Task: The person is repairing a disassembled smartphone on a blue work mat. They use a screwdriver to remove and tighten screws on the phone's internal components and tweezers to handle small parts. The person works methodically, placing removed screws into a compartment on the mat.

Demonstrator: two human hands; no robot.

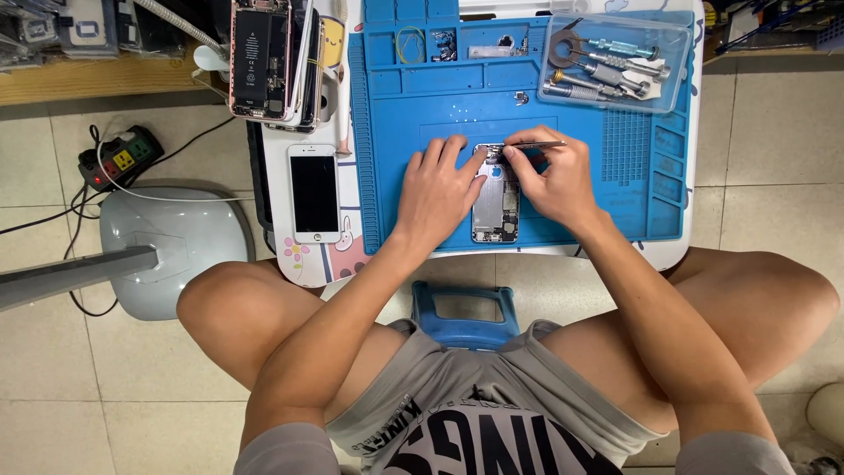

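Observation:
An opened silver phone body (494, 207) lies on a blue repair mat (413, 123), its inner parts showing. My left hand (435, 186) rests flat on the phone's left side and pins it down. My right hand (554, 176) grips metal tweezers (536, 144), which lie almost level, with the tips pointing left onto the phone's top end. My fingers hide the upper part of the phone.
A white phone screen (314, 192) lies left of the mat. Open phones (264, 57) stand stacked at the back left. A clear box of screwdrivers (615, 62) sits at the back right. A power strip (119, 158) and lamp base (167, 242) are on the floor.

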